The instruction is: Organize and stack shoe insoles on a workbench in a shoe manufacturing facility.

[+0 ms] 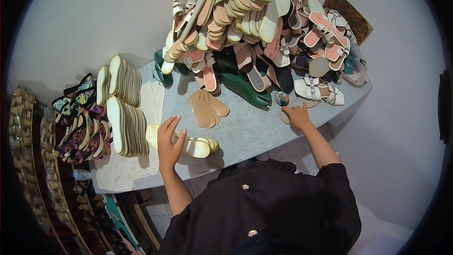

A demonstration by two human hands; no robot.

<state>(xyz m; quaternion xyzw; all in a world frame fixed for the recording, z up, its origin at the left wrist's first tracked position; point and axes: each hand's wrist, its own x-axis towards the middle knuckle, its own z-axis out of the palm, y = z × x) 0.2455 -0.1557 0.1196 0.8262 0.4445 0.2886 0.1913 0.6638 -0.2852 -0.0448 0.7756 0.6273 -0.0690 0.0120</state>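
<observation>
My left hand [169, 139] lies over a cream shoe sole [196, 148], its fingers stretched out and thumb apart. More cream soles [213, 144] overlap at that sole's right end. On the table's right part, my right hand [299, 116] reaches down with fingers apart. A small rounded beige piece [285, 117] shows at its fingertips; the hand partly covers it. Just above sits a small round shiny multicoloured object [281, 98]. Between my hands, a fanned stack of tan insoles [206, 108] rests on the table.
Two rows of cream soles [127, 127] stand on the left, beside floral-patterned straps [85, 134]. A tall heap of soles and sandals [240, 14] fills the back. Green shoe lasts [245, 89] and a white sandal [318, 90] lie before it. The table edge [245, 153] runs close to me.
</observation>
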